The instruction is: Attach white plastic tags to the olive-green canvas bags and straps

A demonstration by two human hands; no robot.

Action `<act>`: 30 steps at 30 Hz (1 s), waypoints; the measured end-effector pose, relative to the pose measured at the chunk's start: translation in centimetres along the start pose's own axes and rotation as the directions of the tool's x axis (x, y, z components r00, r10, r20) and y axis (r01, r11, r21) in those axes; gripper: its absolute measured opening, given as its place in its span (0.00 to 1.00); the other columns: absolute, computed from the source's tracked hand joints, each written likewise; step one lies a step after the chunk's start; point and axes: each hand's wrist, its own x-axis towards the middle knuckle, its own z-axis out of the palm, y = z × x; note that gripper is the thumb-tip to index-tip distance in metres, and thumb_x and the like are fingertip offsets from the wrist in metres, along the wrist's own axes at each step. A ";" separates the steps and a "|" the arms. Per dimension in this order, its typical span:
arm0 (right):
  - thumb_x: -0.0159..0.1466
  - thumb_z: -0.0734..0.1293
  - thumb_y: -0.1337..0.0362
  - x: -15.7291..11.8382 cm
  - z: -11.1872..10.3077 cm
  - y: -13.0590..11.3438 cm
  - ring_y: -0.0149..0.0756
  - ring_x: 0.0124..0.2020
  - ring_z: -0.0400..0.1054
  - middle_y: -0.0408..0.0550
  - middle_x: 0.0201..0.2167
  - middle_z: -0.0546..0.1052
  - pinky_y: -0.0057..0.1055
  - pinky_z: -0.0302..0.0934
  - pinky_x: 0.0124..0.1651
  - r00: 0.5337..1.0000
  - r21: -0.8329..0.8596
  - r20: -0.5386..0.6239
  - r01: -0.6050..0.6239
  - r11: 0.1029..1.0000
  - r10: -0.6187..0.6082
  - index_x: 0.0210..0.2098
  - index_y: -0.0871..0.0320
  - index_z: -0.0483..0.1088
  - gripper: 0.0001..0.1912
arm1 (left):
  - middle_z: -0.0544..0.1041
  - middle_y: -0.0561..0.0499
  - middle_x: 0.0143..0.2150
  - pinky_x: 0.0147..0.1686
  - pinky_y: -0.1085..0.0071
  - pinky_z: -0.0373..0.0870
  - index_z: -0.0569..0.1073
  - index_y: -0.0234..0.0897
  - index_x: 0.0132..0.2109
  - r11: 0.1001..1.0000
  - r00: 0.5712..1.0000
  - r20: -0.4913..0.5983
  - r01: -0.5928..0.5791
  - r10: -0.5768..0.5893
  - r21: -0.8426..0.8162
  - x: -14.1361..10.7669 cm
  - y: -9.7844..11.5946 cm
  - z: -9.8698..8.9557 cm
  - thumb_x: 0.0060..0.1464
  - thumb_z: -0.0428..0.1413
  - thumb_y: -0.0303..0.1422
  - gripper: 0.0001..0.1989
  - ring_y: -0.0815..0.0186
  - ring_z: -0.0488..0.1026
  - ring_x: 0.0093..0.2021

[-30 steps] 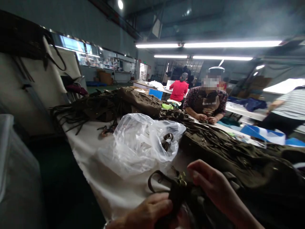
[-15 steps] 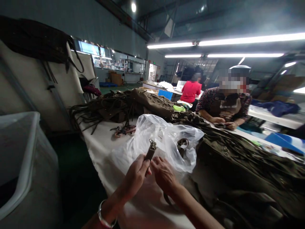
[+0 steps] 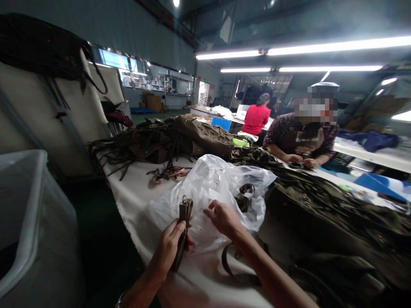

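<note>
My left hand (image 3: 171, 241) is wrapped round a folded olive strap bundle (image 3: 183, 222), which stands nearly upright with a metal clip at its top. To the right, my right hand (image 3: 223, 217) is over the edge of a clear plastic bag (image 3: 199, 184), its fingers bent and partly apart; no object shows in it. The bag lies crumpled on the white-covered table, and a rolled dark strap (image 3: 246, 196) rests in its right part. Beneath my right forearm a loose dark strap (image 3: 226, 262) curves over the cloth.
Olive fabric bags (image 3: 199, 137) are heaped at the table's back, and more olive fabric (image 3: 321, 218) covers the right side. A white bin (image 3: 61, 226) stands at the left. Across the table a person (image 3: 298, 137) works with both hands; another in red (image 3: 256, 119) is farther back.
My left hand has moved left and down with the strap bundle, which now shows at greater length. My right hand has risen slightly and is farther from it. More of the loose strap shows.
</note>
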 end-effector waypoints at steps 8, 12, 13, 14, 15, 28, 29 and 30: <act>0.67 0.60 0.55 0.8 0.7 1.6 0.29 0.24 0.66 0.43 0.25 0.74 0.24 0.58 0.26 0.991 0.269 -0.017 -0.126 0.955 0.135 0.40 0.62 0.74 0.17 | 0.76 0.51 0.24 0.30 0.71 0.67 0.74 0.31 0.50 0.999 0.999 0.007 -0.031 0.031 -0.005 -0.7 -0.2 0.0 0.56 0.53 0.51 0.27 0.64 0.72 0.26; 0.70 0.61 0.56 1.5 -0.1 3.2 0.30 0.26 0.69 0.44 0.28 0.75 0.28 0.63 0.31 0.969 0.203 -0.143 -0.173 0.964 0.204 0.40 0.62 0.72 0.16 | 0.75 0.52 0.23 0.28 0.72 0.66 0.74 0.32 0.45 0.999 0.999 0.020 -0.038 0.038 0.037 -0.8 -0.4 0.0 0.58 0.52 0.50 0.24 0.65 0.70 0.25; 0.69 0.62 0.57 1.8 -0.2 3.5 0.32 0.29 0.71 0.45 0.29 0.76 0.29 0.64 0.33 0.961 0.168 -0.179 -0.180 0.969 0.209 0.39 0.62 0.72 0.15 | 0.75 0.52 0.23 0.28 0.72 0.65 0.73 0.33 0.43 0.998 0.999 0.029 -0.040 0.038 0.046 -0.9 -0.5 -0.1 0.58 0.52 0.51 0.23 0.66 0.70 0.25; 0.69 0.62 0.58 1.9 -0.2 3.6 0.34 0.32 0.72 0.47 0.31 0.77 0.31 0.65 0.36 0.954 0.127 -0.216 -0.182 0.975 0.206 0.40 0.62 0.73 0.14 | 0.75 0.52 0.23 0.27 0.72 0.64 0.73 0.33 0.42 0.997 0.998 0.039 -0.044 0.042 0.056 -0.9 -0.5 -0.2 0.58 0.51 0.51 0.23 0.66 0.70 0.24; 0.69 0.62 0.60 2.0 -0.3 3.5 0.37 0.35 0.73 0.50 0.33 0.77 0.33 0.65 0.38 0.949 0.080 -0.251 -0.177 0.981 0.192 0.42 0.63 0.72 0.13 | 0.75 0.52 0.23 0.26 0.72 0.64 0.73 0.34 0.42 0.996 0.998 0.048 -0.049 0.046 0.068 -0.9 -0.5 -0.3 0.58 0.51 0.51 0.23 0.66 0.69 0.24; 0.69 0.59 0.73 2.3 -0.6 1.1 0.41 0.47 0.69 0.53 0.48 0.76 0.33 0.63 0.47 0.902 -0.473 0.059 0.403 0.783 -0.429 0.43 0.58 0.75 0.13 | 0.74 0.52 0.22 0.28 0.70 0.63 0.72 0.34 0.41 0.994 0.997 0.046 -0.071 0.067 0.083 -1.0 -0.8 -0.5 0.59 0.50 0.52 0.23 0.65 0.68 0.24; 0.69 0.59 0.73 2.3 -0.8 1.2 0.41 0.46 0.69 0.53 0.47 0.77 0.34 0.63 0.47 0.891 -0.492 0.077 0.424 0.760 -0.447 0.43 0.58 0.75 0.13 | 0.74 0.52 0.22 0.28 0.71 0.63 0.72 0.34 0.41 0.994 0.997 0.044 -0.071 0.067 0.078 -1.0 -0.8 -0.5 0.59 0.50 0.52 0.23 0.65 0.68 0.24; 0.70 0.60 0.72 2.3 -1.0 1.4 0.41 0.46 0.69 0.53 0.46 0.77 0.34 0.63 0.47 0.880 -0.508 0.093 0.445 0.738 -0.466 0.43 0.58 0.75 0.12 | 0.74 0.52 0.22 0.28 0.71 0.63 0.72 0.34 0.41 0.995 0.997 0.039 -0.070 0.067 0.075 -1.0 -0.9 -0.5 0.58 0.51 0.52 0.23 0.65 0.68 0.24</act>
